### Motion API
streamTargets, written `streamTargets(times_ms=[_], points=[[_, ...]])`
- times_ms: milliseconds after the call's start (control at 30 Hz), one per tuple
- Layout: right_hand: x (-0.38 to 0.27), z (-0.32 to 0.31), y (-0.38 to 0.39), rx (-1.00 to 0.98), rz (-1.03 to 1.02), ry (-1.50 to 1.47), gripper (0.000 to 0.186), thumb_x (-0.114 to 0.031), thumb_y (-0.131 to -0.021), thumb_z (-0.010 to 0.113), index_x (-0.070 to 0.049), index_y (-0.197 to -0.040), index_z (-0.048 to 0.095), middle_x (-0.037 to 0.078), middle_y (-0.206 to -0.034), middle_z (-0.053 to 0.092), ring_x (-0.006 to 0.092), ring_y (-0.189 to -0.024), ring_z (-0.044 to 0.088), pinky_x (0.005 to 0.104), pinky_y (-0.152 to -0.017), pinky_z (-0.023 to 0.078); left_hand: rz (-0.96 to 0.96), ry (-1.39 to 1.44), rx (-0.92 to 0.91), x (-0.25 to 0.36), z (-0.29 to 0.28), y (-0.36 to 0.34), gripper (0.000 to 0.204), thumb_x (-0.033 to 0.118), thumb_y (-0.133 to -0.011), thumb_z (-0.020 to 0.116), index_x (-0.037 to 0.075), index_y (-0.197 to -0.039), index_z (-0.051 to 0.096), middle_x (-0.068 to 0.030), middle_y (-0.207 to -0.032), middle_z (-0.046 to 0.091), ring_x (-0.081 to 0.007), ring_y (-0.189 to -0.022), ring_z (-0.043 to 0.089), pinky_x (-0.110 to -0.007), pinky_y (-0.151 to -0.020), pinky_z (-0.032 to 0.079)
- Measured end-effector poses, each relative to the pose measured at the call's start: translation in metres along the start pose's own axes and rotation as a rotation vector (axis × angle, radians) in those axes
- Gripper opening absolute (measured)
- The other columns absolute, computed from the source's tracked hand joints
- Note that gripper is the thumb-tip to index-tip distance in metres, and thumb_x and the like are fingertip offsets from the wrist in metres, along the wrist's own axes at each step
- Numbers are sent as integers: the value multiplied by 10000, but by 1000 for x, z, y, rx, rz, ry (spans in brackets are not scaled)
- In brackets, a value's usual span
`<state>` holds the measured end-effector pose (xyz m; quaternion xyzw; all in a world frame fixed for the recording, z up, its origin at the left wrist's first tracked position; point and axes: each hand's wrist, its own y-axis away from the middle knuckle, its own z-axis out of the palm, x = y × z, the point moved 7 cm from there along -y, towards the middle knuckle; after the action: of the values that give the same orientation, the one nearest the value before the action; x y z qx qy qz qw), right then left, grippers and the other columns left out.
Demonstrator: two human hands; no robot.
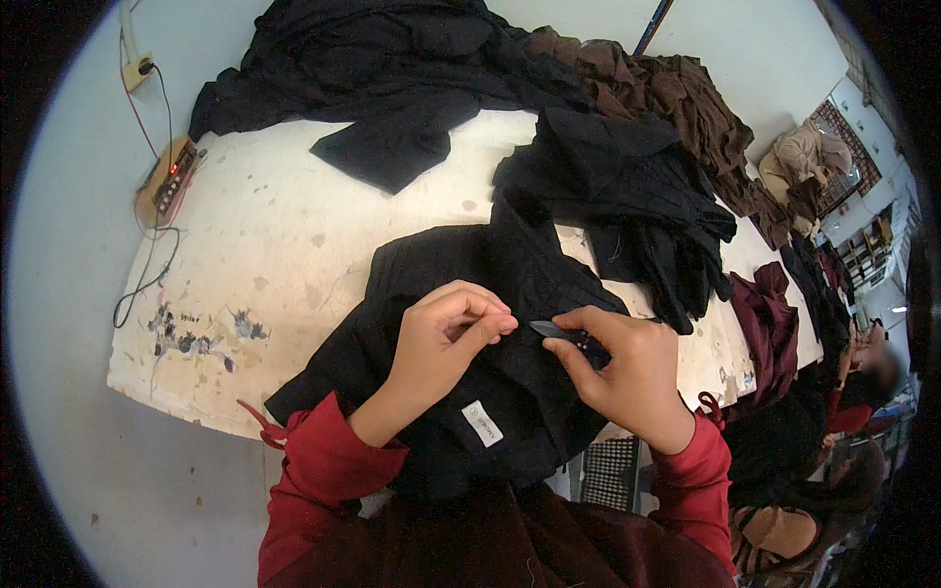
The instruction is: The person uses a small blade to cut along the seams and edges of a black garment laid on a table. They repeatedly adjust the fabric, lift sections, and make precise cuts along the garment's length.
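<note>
A black garment (431, 260) lies spread over the near part of the pale table, its lower end hanging toward my lap. Above it, my left hand (441, 333) is closed in a pinch, thumb against fingertips; whatever it holds is too small to make out. Just to the right, my right hand (632, 363) grips small dark thread snips (547, 329), their pointed blades aimed left at the left fingertips, a short gap apart. The snips' handle is mostly hidden in the palm. A white label (481, 423) with print sits on the garment below my hands.
Black cloth (392, 59) is heaped at the table's far side, with brown cloth (686, 108) beside it. Another black garment (618, 176) and maroon cloth (765, 318) lie right. A corded box (167, 186) stands at the left edge. Other people (809, 162) sit at the right.
</note>
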<state>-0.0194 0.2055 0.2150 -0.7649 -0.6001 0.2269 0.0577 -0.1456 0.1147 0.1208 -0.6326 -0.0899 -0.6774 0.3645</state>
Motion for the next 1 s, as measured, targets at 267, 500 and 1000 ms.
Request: streamTargets(times_ms=[267,500,1000], points=[[45,-20,27,253,177,-376,256,-133,-764,770,-15,-970,676,102,-872,697,164,-748,671,257,-662,502,487,-523,505,61,-63,26,139,42,-889,636,22,-1024,661,-106,-1067,646,-202,-1022,596,-330,-908,470],[88,40,121,363,364,-947,244,44,-666,599,-22,-901,606,29,-909,540,77,-790,498,170,-651,376,655,-912,587,83,-53,85,479,-33,-748,588,28,-1222,563,-153,-1315,529,-316,-1139,522,-447,-1033,360],[35,71,101,391,322,-1116,474,-165,-710,851,-55,-1105,613,22,-1102,588,-42,-593,354,133,-490,270,161,-511,85,27,40,29,66,62,-844,655,7,-813,638,-102,-713,645,-174,-646,646,-273,-598,468]])
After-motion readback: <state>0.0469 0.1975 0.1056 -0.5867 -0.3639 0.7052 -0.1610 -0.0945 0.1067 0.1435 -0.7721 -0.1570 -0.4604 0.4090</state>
